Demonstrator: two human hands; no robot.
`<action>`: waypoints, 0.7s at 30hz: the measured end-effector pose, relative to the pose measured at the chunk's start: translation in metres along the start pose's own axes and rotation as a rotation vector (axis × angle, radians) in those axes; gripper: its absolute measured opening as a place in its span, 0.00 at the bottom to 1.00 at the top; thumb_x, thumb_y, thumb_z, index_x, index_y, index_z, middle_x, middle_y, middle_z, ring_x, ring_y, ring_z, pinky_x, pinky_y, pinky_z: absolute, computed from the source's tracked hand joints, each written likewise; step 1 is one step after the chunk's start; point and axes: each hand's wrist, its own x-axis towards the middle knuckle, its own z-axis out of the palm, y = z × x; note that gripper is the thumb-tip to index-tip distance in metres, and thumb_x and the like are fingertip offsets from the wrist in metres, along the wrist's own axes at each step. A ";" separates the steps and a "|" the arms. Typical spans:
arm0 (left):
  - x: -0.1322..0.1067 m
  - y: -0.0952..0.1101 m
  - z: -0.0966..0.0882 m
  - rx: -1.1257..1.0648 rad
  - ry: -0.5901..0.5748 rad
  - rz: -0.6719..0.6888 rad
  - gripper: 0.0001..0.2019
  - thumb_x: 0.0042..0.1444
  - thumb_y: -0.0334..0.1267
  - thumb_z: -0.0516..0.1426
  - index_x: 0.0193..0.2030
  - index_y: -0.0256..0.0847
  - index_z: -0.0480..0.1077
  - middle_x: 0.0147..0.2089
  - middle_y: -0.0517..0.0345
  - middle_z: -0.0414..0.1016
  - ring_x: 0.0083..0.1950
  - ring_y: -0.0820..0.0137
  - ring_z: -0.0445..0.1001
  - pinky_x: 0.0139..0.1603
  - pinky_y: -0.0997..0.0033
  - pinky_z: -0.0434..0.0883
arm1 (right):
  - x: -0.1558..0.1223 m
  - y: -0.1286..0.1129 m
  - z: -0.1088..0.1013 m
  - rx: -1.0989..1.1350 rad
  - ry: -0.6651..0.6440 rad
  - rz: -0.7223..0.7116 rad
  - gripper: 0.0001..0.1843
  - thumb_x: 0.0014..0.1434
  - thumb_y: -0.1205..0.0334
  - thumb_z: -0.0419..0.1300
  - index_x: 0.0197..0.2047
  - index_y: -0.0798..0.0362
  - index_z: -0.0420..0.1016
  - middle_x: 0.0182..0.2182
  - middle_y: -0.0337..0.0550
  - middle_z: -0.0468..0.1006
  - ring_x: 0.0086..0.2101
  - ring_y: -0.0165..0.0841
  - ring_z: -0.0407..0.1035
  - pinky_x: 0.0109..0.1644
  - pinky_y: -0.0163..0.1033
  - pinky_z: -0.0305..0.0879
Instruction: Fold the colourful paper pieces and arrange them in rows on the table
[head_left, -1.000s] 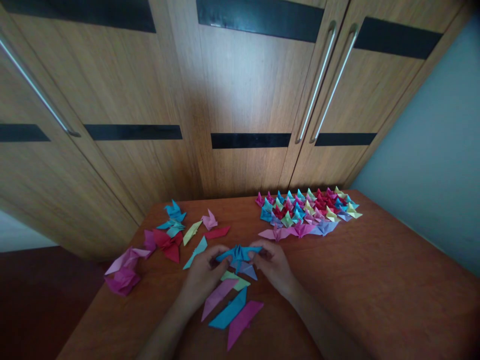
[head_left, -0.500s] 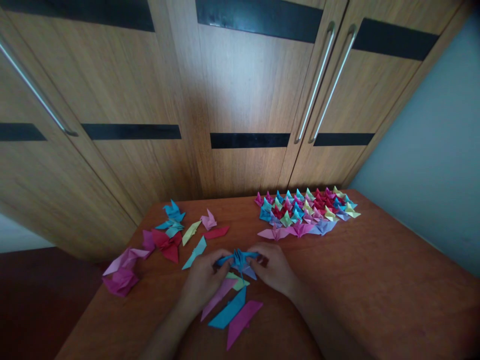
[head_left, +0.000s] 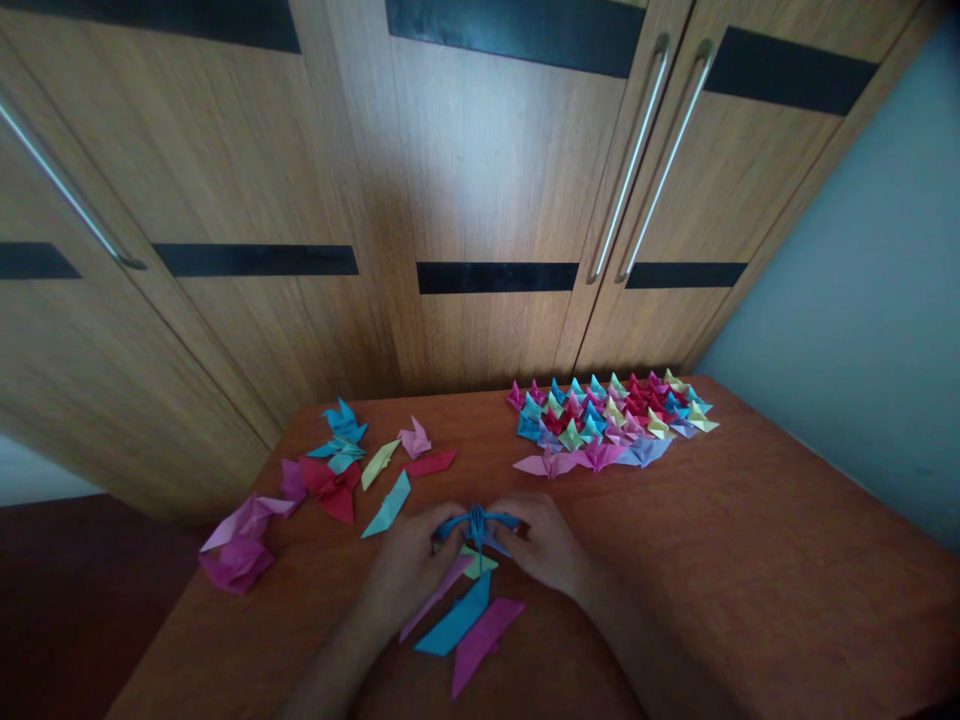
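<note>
A blue origami crane (head_left: pixel 477 524) is held above the table between my two hands, its wings stretched sideways. My left hand (head_left: pixel 421 548) pinches the left wing between thumb and fingers. The right wing is gripped the same way by my right hand (head_left: pixel 541 540). Below the crane lie folded paper pieces: a light green one (head_left: pixel 480 566), a pink one (head_left: pixel 439 598), a blue one (head_left: pixel 456 618) and a magenta one (head_left: pixel 486 642). A lavender piece behind the crane is mostly hidden by my right fingers.
Rows of colourful paper cranes (head_left: pixel 611 420) stand at the back right of the wooden table (head_left: pixel 720 570). Left of my hands are a red crane (head_left: pixel 334 487), pink ones (head_left: pixel 240 560), blue ones (head_left: pixel 342 425) and flat folded pieces (head_left: pixel 387 505). A wooden cabinet (head_left: pixel 487 170) rises behind.
The crane's wings are drawn slightly further outward and its body looks narrower. Both hands keep their hold, and the view has shifted a little.
</note>
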 end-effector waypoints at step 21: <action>-0.007 -0.004 0.006 -0.918 -0.117 -0.246 0.10 0.56 0.42 0.57 0.32 0.37 0.73 0.33 0.53 0.78 0.36 0.66 0.75 0.41 0.67 0.70 | -0.002 0.001 0.006 1.158 -0.018 0.450 0.15 0.49 0.51 0.66 0.27 0.56 0.74 0.21 0.39 0.73 0.22 0.26 0.66 0.27 0.32 0.62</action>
